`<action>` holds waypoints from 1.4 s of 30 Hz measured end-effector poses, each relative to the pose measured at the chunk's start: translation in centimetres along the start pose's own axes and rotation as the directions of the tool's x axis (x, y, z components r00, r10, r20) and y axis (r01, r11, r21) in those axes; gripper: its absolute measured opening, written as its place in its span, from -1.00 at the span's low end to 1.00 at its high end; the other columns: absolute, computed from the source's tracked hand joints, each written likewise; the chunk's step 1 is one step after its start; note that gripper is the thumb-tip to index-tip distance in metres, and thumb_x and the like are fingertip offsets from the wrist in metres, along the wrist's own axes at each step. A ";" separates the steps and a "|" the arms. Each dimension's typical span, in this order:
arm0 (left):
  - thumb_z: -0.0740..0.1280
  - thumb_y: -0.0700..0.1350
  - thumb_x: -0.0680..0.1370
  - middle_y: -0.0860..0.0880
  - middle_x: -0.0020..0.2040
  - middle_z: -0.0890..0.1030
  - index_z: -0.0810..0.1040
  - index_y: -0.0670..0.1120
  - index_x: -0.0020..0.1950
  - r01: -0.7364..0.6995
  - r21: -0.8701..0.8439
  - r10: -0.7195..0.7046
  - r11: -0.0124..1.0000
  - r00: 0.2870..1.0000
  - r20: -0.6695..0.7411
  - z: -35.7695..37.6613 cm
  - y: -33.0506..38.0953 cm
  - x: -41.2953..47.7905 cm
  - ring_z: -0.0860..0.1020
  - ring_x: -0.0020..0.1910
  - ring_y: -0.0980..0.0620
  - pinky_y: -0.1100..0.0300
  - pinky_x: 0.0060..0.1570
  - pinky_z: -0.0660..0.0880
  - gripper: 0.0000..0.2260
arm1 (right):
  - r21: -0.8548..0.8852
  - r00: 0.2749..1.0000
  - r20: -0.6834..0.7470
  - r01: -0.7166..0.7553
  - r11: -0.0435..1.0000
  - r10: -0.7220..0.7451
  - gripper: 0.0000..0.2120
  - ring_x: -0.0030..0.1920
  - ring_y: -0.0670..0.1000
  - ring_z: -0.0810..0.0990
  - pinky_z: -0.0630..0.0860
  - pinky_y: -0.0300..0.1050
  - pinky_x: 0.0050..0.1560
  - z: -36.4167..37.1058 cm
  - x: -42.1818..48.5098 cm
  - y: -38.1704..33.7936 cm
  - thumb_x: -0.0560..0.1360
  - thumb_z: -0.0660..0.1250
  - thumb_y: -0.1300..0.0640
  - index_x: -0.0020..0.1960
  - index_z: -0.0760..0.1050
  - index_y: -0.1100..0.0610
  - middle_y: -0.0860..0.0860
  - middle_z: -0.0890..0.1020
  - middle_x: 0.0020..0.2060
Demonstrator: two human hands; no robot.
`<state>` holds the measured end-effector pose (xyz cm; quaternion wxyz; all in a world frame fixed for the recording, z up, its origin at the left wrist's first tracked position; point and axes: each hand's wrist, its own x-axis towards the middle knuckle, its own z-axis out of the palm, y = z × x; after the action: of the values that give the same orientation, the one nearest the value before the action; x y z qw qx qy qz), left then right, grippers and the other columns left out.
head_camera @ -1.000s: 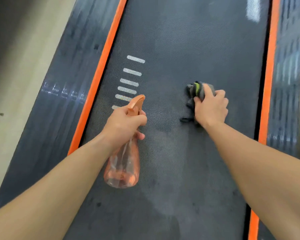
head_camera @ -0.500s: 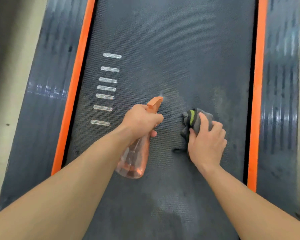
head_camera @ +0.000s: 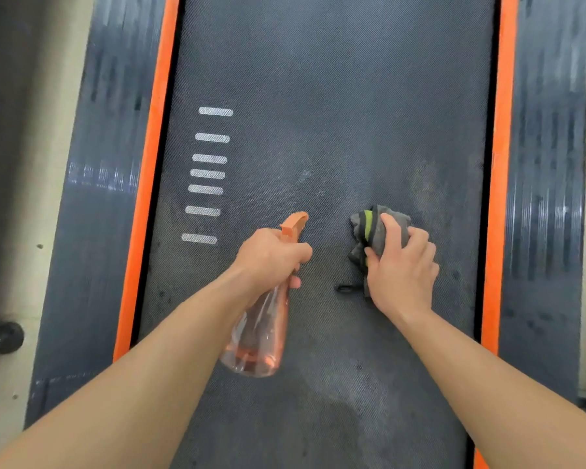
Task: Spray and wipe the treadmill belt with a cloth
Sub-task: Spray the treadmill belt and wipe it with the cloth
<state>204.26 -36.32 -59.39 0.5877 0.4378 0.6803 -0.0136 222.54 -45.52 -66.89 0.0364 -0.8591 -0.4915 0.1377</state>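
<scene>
The dark textured treadmill belt (head_camera: 335, 96) fills the middle of the view, with pale damp patches near the cloth. My left hand (head_camera: 271, 255) grips a clear orange spray bottle (head_camera: 257, 333) by its neck, a finger on the trigger, the nozzle pointing forward over the belt. My right hand (head_camera: 400, 269) presses a bunched grey cloth (head_camera: 376, 228) with a green stripe flat against the belt, just right of the bottle's nozzle. A small dark loop of the cloth pokes out by my wrist.
Orange strips (head_camera: 149, 184) (head_camera: 498, 184) border the belt on both sides, with dark ribbed side rails (head_camera: 95, 214) (head_camera: 548, 214) beyond. Several white dashes (head_camera: 207, 174) mark the belt's left part. A black knob (head_camera: 4, 336) sits on the pale floor at the left.
My right hand has pulled the cloth back toward me along the belt. My left hand and the bottle have come closer to the cloth. Fresh damp marks show ahead of the cloth.
</scene>
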 end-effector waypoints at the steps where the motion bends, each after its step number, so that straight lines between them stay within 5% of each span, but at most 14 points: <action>1: 0.44 -0.16 0.47 0.07 -0.35 0.57 0.56 -0.07 -0.22 0.007 -0.020 -0.007 1.000 1.000 0.013 -0.1 -0.3 -0.4 0.65 -0.45 -0.02 0.23 -0.29 0.51 -0.89 | 0.017 1.000 0.005 -0.018 1.000 0.018 -0.42 0.14 0.29 0.41 0.45 0.31 0.05 -0.1 -0.1 -0.1 0.54 0.40 -0.02 0.50 0.30 0.01 0.21 0.38 0.22; 9: 0.48 -0.13 0.41 0.08 -0.21 0.60 0.61 -0.01 -0.15 -0.052 -0.328 0.000 0.943 0.987 -0.159 -2.0 -1.1 -0.4 0.61 -0.49 -0.01 0.06 -0.10 0.59 -0.92 | 0.140 0.996 -0.057 0.074 0.987 -0.066 -0.41 0.27 0.27 0.37 0.37 0.21 0.26 -0.7 11.8 -6.9 0.59 0.29 -0.15 0.56 0.24 -0.06 0.16 0.38 0.32; 12: 0.45 -0.10 0.41 0.07 -0.23 0.62 0.59 0.05 -0.16 -0.091 -0.388 0.008 0.917 0.978 -0.211 -3.1 -1.1 0.5 0.61 -0.50 0.02 0.06 -0.13 0.57 -0.92 | 0.064 0.953 -0.007 0.303 0.951 -0.303 -0.46 0.24 0.27 0.38 0.38 0.21 0.20 1.2 11.3 -10.9 0.57 0.27 -0.23 0.50 0.31 -0.08 0.16 0.37 0.34; 14: 0.45 -0.09 0.38 0.10 -0.31 0.62 0.59 0.05 -0.21 -0.104 -0.409 0.003 0.907 0.970 -0.242 -3.9 -1.1 0.7 0.60 -0.46 0.07 0.05 -0.13 0.62 -0.93 | 0.047 0.832 -0.024 0.554 0.831 -0.554 -0.48 0.12 0.24 0.43 0.40 0.17 0.09 2.9 5.3 -10.6 0.51 0.38 -0.19 0.42 0.42 -0.07 0.12 0.46 0.24; 18: 0.45 -0.17 0.44 -0.03 -0.22 0.59 0.60 -0.01 -0.22 -0.109 -0.375 0.015 0.921 0.969 -0.246 -4.8 -1.7 0.7 0.57 -0.48 0.04 0.07 -0.18 0.62 -0.91 | 0.009 0.423 0.074 0.905 0.425 -0.903 -0.54 -0.04 0.19 0.48 0.43 0.13 -0.06 3.9 0.6 -6.1 0.48 0.39 0.04 0.37 0.46 -0.09 0.10 0.54 0.09; 19: 0.45 -0.18 0.45 -0.01 -0.22 0.59 0.59 0.01 -0.19 -0.113 -0.363 0.031 0.925 0.974 -0.225 -5.0 -1.9 0.7 0.57 -0.51 0.06 0.04 -0.15 0.62 -0.90 | -0.034 0.451 0.042 0.892 0.450 -0.891 -0.55 -0.08 0.20 0.48 0.43 0.13 -0.12 3.7 2.9 -5.8 0.48 0.41 0.07 0.36 0.48 -0.09 0.12 0.54 0.06; 23: 0.45 -0.09 0.34 0.08 -0.17 0.61 0.62 0.12 -0.09 -0.123 -0.315 0.097 0.941 0.990 -0.098 -5.2 -2.2 0.7 0.59 -0.46 0.16 -0.18 0.02 0.69 -0.81 | -0.096 0.909 -0.133 0.384 0.918 -0.394 -0.53 0.07 0.32 0.46 0.46 0.26 -0.04 1.6 12.2 -6.6 0.55 0.37 -0.06 0.42 0.38 -0.06 0.24 0.45 0.17; 26: 0.46 -0.07 0.34 0.09 -0.18 0.62 0.67 0.03 0.04 -0.100 -0.273 0.080 0.957 0.993 -0.086 -4.6 -2.4 0.7 0.60 -0.45 0.18 -0.19 -0.01 0.70 -0.73 | -0.081 0.941 -0.154 0.292 0.953 -0.302 -0.50 0.08 0.29 0.44 0.41 0.21 -0.01 2.3 8.6 -7.7 0.54 0.36 -0.02 0.44 0.37 -0.03 0.22 0.44 0.18; 30: 0.48 -0.24 0.47 0.01 -0.17 0.57 0.65 -0.12 0.00 -0.098 -0.311 0.076 0.945 0.994 -0.082 -3.5 -2.0 0.4 0.58 -0.37 0.09 0.07 -0.28 0.61 -0.87 | -0.083 0.631 0.041 0.775 0.626 -0.775 -0.40 -0.03 0.19 0.47 0.42 0.13 -0.03 4.2 -5.7 -3.1 0.41 0.40 0.12 0.44 0.41 -0.05 0.11 0.50 0.11; 32: 0.48 -0.25 0.49 0.02 -0.14 0.57 0.65 -0.11 0.00 -0.100 -0.303 0.094 0.948 0.995 -0.035 -2.4 -1.4 0.1 0.57 -0.33 0.03 0.13 -0.30 0.58 -0.88 | -0.074 0.404 0.236 0.914 0.399 -0.884 -0.40 -0.01 0.17 0.49 0.48 0.11 0.01 3.2 -9.4 0.9 0.45 0.25 0.13 0.48 0.33 -0.08 0.08 0.50 0.15; 33: 0.46 -0.26 0.51 0.02 -0.12 0.58 0.65 -0.07 0.00 -0.107 -0.293 0.111 0.950 0.994 -0.003 -1.6 -1.0 0.0 0.55 -0.30 0.00 0.16 -0.33 0.57 -0.87 | -0.081 0.366 0.269 0.930 0.358 -0.891 -0.40 0.01 0.16 0.49 0.50 0.10 0.03 2.5 -9.6 2.9 0.46 0.22 0.13 0.50 0.31 -0.10 0.08 0.50 0.18; 35: 0.48 -0.20 0.46 0.03 -0.09 0.60 0.65 0.02 0.02 -0.099 -0.265 0.115 0.959 0.992 0.048 0.2 -0.2 -0.3 0.57 -0.32 -0.03 0.15 -0.30 0.59 -0.81 | -0.144 0.457 0.215 0.889 0.435 -0.863 -0.36 0.03 0.16 0.50 0.46 0.08 0.05 1.7 -7.7 6.0 0.44 0.30 0.12 0.50 0.32 -0.10 0.09 0.50 0.19; 39: 0.43 -0.07 0.29 0.07 -0.11 0.62 0.68 -0.03 -0.01 -0.088 -0.210 0.116 0.974 0.985 0.128 4.3 1.9 -0.6 0.64 -0.38 0.00 -0.20 0.19 0.63 -0.71 | -0.162 0.849 -0.034 0.516 0.841 -0.527 -0.35 -0.01 0.22 0.47 0.46 0.12 -0.05 -0.4 -1.0 9.6 0.42 0.52 0.03 0.48 0.41 -0.01 0.16 0.47 0.14; 42: 0.43 -0.05 0.27 0.05 -0.10 0.62 0.64 0.09 -0.09 -0.110 -0.157 0.131 0.982 0.982 0.133 7.0 3.6 -0.4 0.65 -0.39 0.03 -0.17 0.21 0.62 -0.78 | -0.097 0.976 -0.067 0.202 0.974 -0.209 -0.38 -0.02 0.25 0.47 0.48 0.15 -0.09 -1.4 1.7 9.4 0.47 0.48 -0.02 0.48 0.38 0.00 0.18 0.47 0.14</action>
<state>211.95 -38.08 -59.50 0.6655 0.4312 0.6078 0.0415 231.64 -48.81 -67.73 0.0307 -0.8090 -0.5818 0.0779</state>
